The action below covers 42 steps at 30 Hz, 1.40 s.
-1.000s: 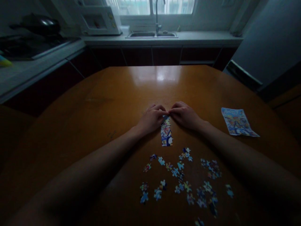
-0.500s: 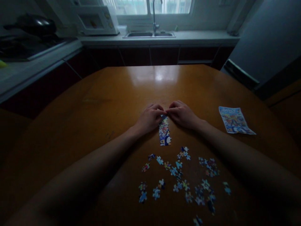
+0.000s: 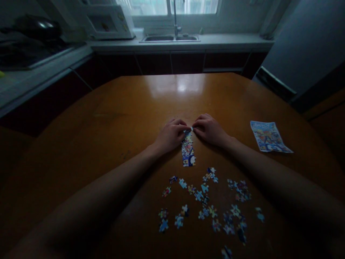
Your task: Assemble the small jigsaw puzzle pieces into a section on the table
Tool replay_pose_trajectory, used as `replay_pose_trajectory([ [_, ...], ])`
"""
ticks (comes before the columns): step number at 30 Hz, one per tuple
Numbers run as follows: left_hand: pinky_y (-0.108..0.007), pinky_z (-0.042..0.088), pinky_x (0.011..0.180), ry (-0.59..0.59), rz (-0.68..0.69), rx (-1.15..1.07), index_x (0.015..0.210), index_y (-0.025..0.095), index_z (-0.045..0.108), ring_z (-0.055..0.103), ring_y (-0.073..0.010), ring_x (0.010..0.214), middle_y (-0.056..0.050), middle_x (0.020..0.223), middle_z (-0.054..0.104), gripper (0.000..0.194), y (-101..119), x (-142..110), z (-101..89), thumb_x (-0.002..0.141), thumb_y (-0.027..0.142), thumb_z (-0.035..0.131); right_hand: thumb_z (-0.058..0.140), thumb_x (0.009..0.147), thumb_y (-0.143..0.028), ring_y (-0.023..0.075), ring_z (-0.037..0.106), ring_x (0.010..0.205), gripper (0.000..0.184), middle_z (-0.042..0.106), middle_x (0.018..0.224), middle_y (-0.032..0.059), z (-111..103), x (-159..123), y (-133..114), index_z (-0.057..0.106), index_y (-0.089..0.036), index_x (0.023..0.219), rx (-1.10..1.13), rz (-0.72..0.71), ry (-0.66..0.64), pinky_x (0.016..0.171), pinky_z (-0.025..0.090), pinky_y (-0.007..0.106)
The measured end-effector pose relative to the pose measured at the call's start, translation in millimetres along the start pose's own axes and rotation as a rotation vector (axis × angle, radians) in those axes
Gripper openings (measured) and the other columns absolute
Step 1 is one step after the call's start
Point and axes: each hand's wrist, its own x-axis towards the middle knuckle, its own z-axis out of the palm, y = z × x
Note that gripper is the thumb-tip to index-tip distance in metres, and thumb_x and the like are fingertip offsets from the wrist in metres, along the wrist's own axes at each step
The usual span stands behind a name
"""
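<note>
On the desk, the far end of the joined puzzle strip is touched and partly hidden by the curled left hand; whether it is pinched cannot be told. A small pale piece, mostly covered, is pinched by the right hand.

Left grip hides the far end of the puzzle strip. Pale bit by the right grip is too tiny to make out, maybe 1 piece. Left edge chops the stove and some yellow thing.
</note>
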Motion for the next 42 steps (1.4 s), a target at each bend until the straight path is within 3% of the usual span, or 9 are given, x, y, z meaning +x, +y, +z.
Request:
replay_pose_trajectory([
  [10,-0.037,0.048,0.089,0.013,0.004,-0.015,0.104,0.023,0.076,0.059,-0.0214,0.098,-0.005,0.101,0.071,0.023,-0.4,-0.3,0.9,0.089,0.015,0.061,0.069,0.088,-0.025,0.0228,0.060,0.090,0.013,0.068,0.091,0.0087,1.9,0.6,7.7,0.080,-0.019,0.088,0.082,-0.012,0.017,0.082,0.046,0.036],
  [19,-0.037,0.049,0.090,0.034,-0.046,-0.066,0.093,0.020,0.072,0.060,-0.0209,0.097,-0.005,0.097,0.069,0.021,2.8,0.8,-1.6,0.085,0.009,0.056,0.058,0.085,-0.009,0.0223,0.060,0.089,0.021,0.069,0.090,0.0088,0.9,1.5,6.8,0.078,-0.017,0.089,0.152,0.087,0.078,0.084,0.047,0.037],
  [24,-0.035,0.051,0.090,0.071,-0.058,-0.094,0.097,0.019,0.075,0.060,-0.0196,0.098,-0.006,0.100,0.066,0.026,2.3,0.0,-0.4,0.085,0.008,0.055,0.061,0.083,-0.008,0.0222,0.060,0.089,0.021,0.068,0.087,0.0079,0.5,0.3,6.1,0.078,-0.019,0.081,0.153,0.077,0.060,0.082,0.048,0.037],
  [31,-0.039,0.049,0.095,-0.003,-0.017,-0.047,0.105,0.026,0.077,0.059,-0.0216,0.103,-0.006,0.105,0.067,0.029,-1.1,-1.0,1.4,0.090,0.011,0.057,0.061,0.082,-0.005,0.0215,0.060,0.090,0.025,0.068,0.088,0.0069,3.6,-0.2,9.9,0.080,-0.021,0.081,0.144,0.027,0.048,0.084,0.047,0.036],
  [42,-0.039,0.049,0.095,-0.016,0.004,-0.031,0.109,0.027,0.076,0.058,-0.0222,0.105,-0.006,0.107,0.067,0.032,2.3,-0.9,-1.7,0.089,0.010,0.057,0.060,0.083,-0.005,0.0220,0.060,0.090,0.026,0.068,0.088,0.0066,3.0,0.5,9.0,0.080,-0.022,0.081,0.133,0.034,0.035,0.085,0.047,0.037],
])
